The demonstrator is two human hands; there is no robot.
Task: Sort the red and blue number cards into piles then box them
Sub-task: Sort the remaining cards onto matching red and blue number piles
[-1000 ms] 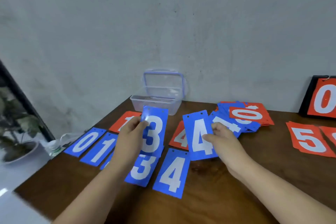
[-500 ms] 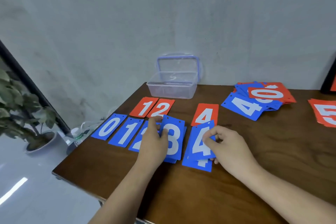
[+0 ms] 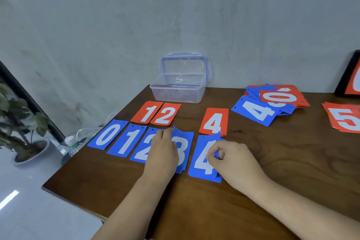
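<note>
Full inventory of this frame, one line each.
blue 0, blue 1, blue 2, blue 3, blue 4: 5, blue, front row
red 1, red 2, red 4: 3, red, behind them
mixed heap: 1, red and blue, back right
red 5 cards: unclear, red, right edge
box: 1, clear, open, back edge
lid: 1, blue-rimmed, upright behind box
framed board: 1, black, far right
table: 1, brown wood
potted plant: 1, green, floor left
bottle: 1, clear, floor by table
left hand: on blue 2, blue 3
right hand: pinching blue 4
</note>
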